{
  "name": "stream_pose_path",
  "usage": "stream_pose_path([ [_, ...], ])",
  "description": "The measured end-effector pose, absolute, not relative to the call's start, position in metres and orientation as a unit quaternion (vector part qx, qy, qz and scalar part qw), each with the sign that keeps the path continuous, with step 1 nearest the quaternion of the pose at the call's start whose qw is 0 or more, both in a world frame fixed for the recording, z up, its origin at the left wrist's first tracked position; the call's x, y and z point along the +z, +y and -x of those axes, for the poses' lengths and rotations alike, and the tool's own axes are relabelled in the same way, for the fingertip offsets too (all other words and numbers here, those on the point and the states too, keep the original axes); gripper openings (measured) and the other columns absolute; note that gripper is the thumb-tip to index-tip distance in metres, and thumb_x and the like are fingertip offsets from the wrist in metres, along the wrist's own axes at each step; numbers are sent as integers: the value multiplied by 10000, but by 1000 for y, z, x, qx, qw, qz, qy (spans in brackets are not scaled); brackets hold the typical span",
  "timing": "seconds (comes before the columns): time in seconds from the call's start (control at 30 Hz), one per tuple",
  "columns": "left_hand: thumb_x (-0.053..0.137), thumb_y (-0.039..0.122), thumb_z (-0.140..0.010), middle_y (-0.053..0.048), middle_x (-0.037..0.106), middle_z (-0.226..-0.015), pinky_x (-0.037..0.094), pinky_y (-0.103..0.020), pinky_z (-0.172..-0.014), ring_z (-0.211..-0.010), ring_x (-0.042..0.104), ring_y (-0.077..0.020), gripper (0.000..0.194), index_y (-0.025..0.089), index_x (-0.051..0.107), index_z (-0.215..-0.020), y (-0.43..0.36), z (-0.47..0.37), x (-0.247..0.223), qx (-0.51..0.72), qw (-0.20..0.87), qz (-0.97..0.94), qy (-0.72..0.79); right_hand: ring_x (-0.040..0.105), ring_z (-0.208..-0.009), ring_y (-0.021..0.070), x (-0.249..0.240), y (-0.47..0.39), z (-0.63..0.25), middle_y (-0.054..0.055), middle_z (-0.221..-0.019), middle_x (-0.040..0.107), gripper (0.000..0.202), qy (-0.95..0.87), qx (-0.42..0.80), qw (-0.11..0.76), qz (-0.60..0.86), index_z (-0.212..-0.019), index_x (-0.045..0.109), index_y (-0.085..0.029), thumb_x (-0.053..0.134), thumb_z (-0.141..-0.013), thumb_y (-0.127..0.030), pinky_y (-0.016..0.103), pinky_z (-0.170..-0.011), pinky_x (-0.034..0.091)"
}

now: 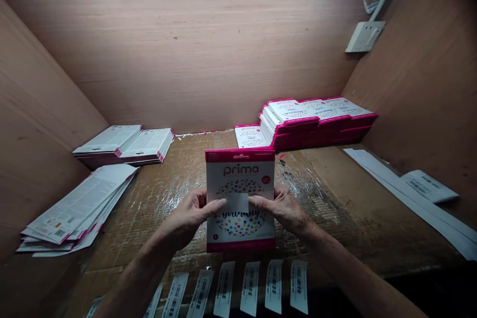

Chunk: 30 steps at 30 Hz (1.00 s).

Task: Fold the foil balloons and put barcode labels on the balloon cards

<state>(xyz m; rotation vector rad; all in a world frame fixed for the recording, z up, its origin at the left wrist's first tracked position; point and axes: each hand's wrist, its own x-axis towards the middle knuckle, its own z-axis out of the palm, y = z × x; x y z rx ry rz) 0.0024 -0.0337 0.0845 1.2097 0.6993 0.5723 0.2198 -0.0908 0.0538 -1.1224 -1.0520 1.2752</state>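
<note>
Upright in front of me is a flat white packet [240, 238] with pink top and bottom bands, a hang hole, the word "prima" and a dotted round birthday print. My left hand [196, 211] grips its left edge, fingers behind and thumb on the front. On the right edge my right hand [286, 208] holds it the same way. A small plain pale label [237, 202] lies across the middle of the packet's front, with a thumb at each end. Below the packet, several white barcode labels [250, 288] stand in a row along the near table edge.
Stacked matching packets [316, 129] rest at the back right. Other packets lie back side up in a stack [122, 144] at the back left and a fanned pile [78, 208] at the left. White paper strips [410, 194] lie right. Wooden panels [208, 44] enclose the taped cardboard surface [149, 218].
</note>
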Motion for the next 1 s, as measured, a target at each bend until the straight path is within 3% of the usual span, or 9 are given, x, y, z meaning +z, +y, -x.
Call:
stream_pose_path([
  [0.27, 805, 341, -681, -71, 751, -705, 561, -271, -621, -646, 676, -192, 294, 106, 710, -829, -34, -18, 83, 292, 710, -535, 353, 653, -671, 170, 50, -90, -231, 50, -765, 710, 459, -462, 537, 511, 487, -790, 718, -124, 769, -641, -555, 304, -634, 538],
  [0.37, 824, 343, -650, -63, 752, -697, 573, -279, -578, -602, 682, -195, 303, 118, 691, -802, -34, -14, 85, 287, 702, -525, 387, 662, -822, 206, 56, -106, -259, 79, -920, 717, 561, -551, 522, 423, 494, -955, 724, -133, 719, -669, -615, 329, -733, 531],
  [0.47, 836, 344, -632, -53, 748, -673, 576, -272, -543, -578, 688, -200, 296, 133, 675, -764, -30, -2, 84, 304, 687, -519, 407, 643, -875, 209, 54, -141, -286, 77, -994, 702, 583, -634, 461, 278, 555, -1085, 700, -170, 771, -653, -556, 316, -750, 510],
  [0.53, 835, 350, -634, -48, 748, -667, 577, -266, -536, -571, 690, -198, 294, 138, 668, -753, -28, 5, 82, 316, 684, -515, 408, 627, -827, 194, 48, -165, -295, 63, -952, 689, 508, -681, 396, 195, 584, -1027, 720, -185, 809, -638, -499, 293, -716, 485],
  [0.63, 828, 346, -648, -59, 761, -703, 586, -275, -564, -599, 701, -207, 308, 135, 672, -808, -30, 8, 77, 319, 682, -515, 410, 599, -753, 159, 43, -190, -295, 27, -811, 666, 209, -720, 324, 153, 594, -812, 735, -193, 718, -786, -399, 269, -688, 436],
  [0.7, 817, 341, -666, -70, 767, -732, 590, -286, -590, -615, 705, -210, 322, 126, 672, -858, -35, 5, 76, 319, 683, -517, 405, 578, -662, 131, 49, -192, -290, 4, -687, 639, 226, -694, 363, 184, 593, -725, 708, -182, 644, -850, -358, 248, -633, 419],
  [0.8, 796, 346, -691, -85, 767, -745, 588, -295, -613, -640, 708, -214, 334, 106, 667, -885, -42, -3, 77, 329, 684, -522, 390, 547, -566, 110, 67, -176, -273, -5, -611, 618, 272, -589, 454, 333, 580, -700, 677, -164, 672, -810, -413, 226, -551, 424],
  [0.9, 787, 365, -692, -92, 762, -741, 577, -294, -598, -643, 702, -216, 353, 93, 663, -879, -47, -11, 81, 349, 675, -524, 384, 559, -570, 114, 80, -147, -243, 4, -632, 638, 302, -499, 450, 497, 549, -704, 667, -166, 729, -740, -460, 234, -553, 462],
  [1.0, 780, 374, -693, -73, 751, -698, 558, -271, -577, -609, 684, -194, 340, 93, 670, -849, -48, -14, 84, 370, 659, -527, 389, 545, -542, 106, 78, -121, -214, -7, -616, 628, 316, -459, 434, 563, 533, -695, 659, -169, 753, -709, -471, 232, -532, 466],
])
